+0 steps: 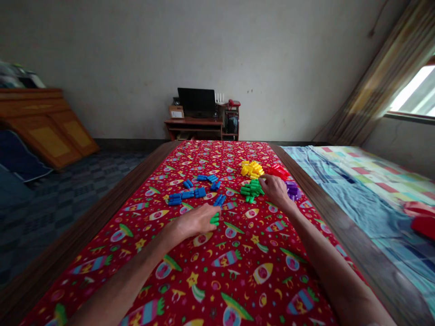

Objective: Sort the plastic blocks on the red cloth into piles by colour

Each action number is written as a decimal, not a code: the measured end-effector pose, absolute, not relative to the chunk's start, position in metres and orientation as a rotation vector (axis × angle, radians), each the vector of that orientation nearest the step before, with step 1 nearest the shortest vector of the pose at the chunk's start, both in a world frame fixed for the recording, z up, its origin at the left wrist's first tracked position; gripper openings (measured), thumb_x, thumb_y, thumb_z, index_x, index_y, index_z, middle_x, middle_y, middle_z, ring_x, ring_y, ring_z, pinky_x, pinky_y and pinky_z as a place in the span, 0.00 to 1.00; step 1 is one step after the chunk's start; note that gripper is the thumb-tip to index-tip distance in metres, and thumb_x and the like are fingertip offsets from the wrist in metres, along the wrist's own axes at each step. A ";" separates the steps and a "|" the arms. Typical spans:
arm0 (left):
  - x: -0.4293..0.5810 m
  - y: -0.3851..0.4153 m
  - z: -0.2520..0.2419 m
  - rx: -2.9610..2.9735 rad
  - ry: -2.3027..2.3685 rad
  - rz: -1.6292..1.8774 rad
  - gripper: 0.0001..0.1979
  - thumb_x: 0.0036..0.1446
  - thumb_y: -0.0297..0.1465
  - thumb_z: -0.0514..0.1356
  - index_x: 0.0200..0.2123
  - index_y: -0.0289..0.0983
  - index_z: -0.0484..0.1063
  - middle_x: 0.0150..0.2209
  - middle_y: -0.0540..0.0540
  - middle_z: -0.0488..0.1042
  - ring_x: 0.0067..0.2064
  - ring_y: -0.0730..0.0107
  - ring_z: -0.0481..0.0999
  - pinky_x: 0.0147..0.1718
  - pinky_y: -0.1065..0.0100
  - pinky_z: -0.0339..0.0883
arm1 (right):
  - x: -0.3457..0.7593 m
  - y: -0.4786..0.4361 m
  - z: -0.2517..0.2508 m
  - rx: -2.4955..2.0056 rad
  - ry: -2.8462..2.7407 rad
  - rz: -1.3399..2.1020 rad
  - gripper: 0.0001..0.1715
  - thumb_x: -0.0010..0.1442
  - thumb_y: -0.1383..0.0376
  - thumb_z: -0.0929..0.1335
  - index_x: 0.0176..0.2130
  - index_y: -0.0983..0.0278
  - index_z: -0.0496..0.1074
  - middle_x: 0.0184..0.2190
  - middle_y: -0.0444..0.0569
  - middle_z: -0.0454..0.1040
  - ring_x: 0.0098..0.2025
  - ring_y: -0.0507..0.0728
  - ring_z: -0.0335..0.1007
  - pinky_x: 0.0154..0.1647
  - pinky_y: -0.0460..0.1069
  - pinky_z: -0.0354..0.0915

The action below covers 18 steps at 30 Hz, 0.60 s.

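Green plastic blocks [215, 219] show at the fingertips of my left hand [200, 218], whose fingers are closed around them just above the cloth. Right behind this hand lies a blue plastic block [219, 201], one of several scattered blue ones [187, 194]. My right hand [277, 190] reaches to the right edge of a pile of green blocks [250, 190]. Its fingers are bent together against the pile; what they grip is hidden. Close by that hand are a yellow pile [252, 169], a red pile [278, 171] and a purple pile [292, 190], partly covered by the hand.
A red patterned cloth [234, 267] covers the long table, whose dark wooden edge [326, 222] shows on the right. Beside it is a bed with blue bedding [353, 199]. A desk with a monitor [197, 102] stands at the far wall, a wooden cabinet [50, 122] at left.
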<state>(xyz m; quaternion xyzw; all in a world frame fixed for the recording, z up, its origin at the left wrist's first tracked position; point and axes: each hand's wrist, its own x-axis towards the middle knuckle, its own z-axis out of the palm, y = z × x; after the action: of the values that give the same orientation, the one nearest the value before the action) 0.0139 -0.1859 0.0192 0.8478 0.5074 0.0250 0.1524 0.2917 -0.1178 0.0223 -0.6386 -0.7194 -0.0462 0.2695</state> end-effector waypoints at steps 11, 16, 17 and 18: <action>0.035 -0.172 0.012 2.187 1.411 0.786 0.35 0.53 0.29 0.62 0.63 0.36 0.56 0.45 0.39 0.77 0.46 0.54 0.77 0.42 0.60 0.71 | 0.222 -0.167 0.016 -0.865 -2.329 0.328 0.10 0.62 0.65 0.67 0.42 0.67 0.75 0.28 0.48 0.77 0.27 0.50 0.67 0.29 0.44 0.55; 0.031 -0.167 0.012 2.166 1.428 0.856 0.31 0.58 0.35 0.58 0.62 0.37 0.55 0.40 0.43 0.78 0.42 0.58 0.79 0.42 0.61 0.72 | 0.245 -0.139 0.026 -1.084 -2.187 0.160 0.11 0.63 0.66 0.64 0.39 0.64 0.76 0.30 0.49 0.78 0.32 0.53 0.71 0.32 0.44 0.59; 0.028 -0.164 0.013 2.174 1.425 0.873 0.29 0.58 0.35 0.57 0.62 0.38 0.56 0.40 0.44 0.78 0.42 0.59 0.79 0.42 0.61 0.72 | 0.251 -0.129 0.028 -1.136 -2.153 0.099 0.13 0.64 0.67 0.62 0.40 0.63 0.76 0.33 0.50 0.78 0.35 0.54 0.72 0.35 0.45 0.60; 0.025 -0.162 0.013 2.183 1.427 0.892 0.27 0.59 0.35 0.56 0.61 0.37 0.57 0.40 0.44 0.78 0.42 0.60 0.79 0.42 0.62 0.72 | 0.256 -0.120 0.029 -1.185 -2.131 0.041 0.14 0.65 0.67 0.61 0.41 0.62 0.77 0.35 0.51 0.79 0.39 0.56 0.73 0.38 0.46 0.62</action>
<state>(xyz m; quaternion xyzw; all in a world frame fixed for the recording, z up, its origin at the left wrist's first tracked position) 0.0252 -0.1619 0.0133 0.7774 0.5082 0.3175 0.1914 0.2558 -0.1198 0.0287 -0.4563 -0.8204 0.0157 0.3442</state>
